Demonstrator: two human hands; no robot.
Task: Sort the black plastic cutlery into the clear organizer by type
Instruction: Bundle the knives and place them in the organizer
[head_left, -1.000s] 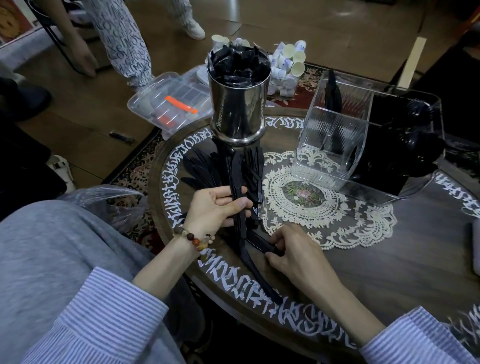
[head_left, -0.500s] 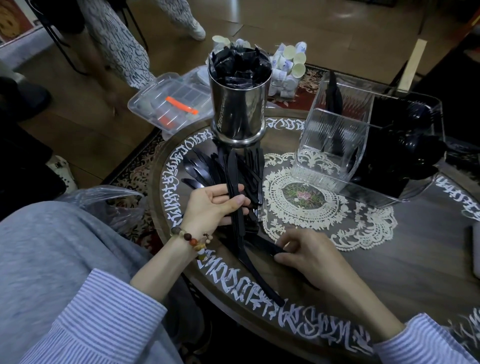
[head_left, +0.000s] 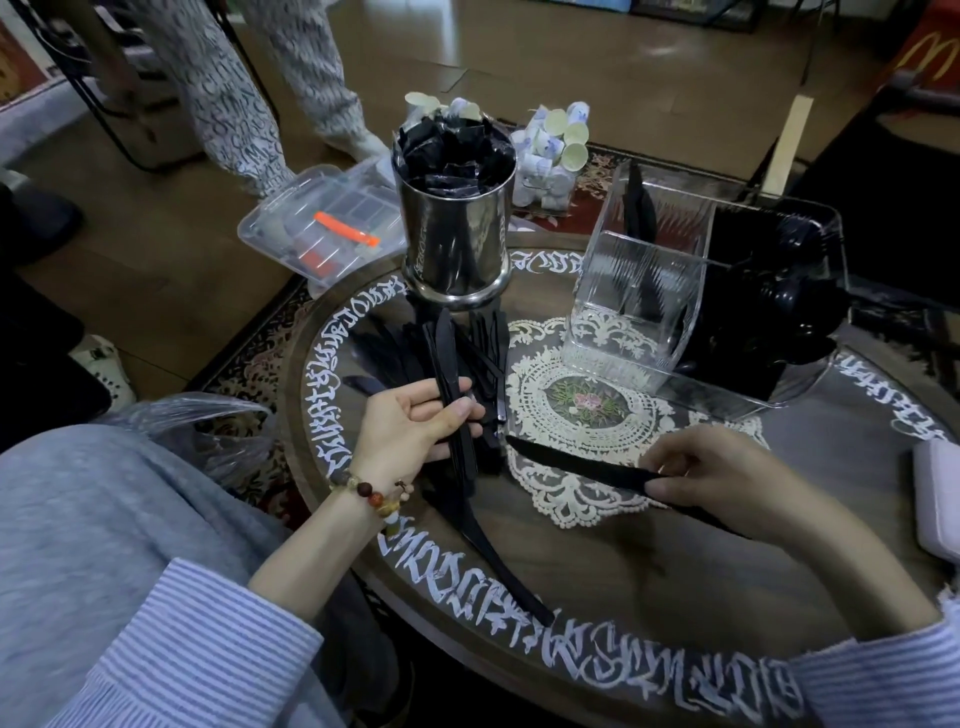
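- Cutlery (head_left: 457, 364) lies fanned on the table (head_left: 649, 571) below the steel cup (head_left: 457, 234).
- Left hand (head_left: 410, 426) grasps several handles mid-length.
- Right hand (head_left: 727, 478) pinches one knife (head_left: 582, 465), blade pointing left over the doily (head_left: 545, 415).
- Organizer (head_left: 649, 291) stands behind.

Dim indoor light. Glare on the metal canister (head_left: 457, 244) and floor (head_left: 597, 67). Right hand (head_left: 722, 470) slightly motion-blurred. Wide-angle bending at edges; black cutlery (head_left: 452, 364) lacks detail.
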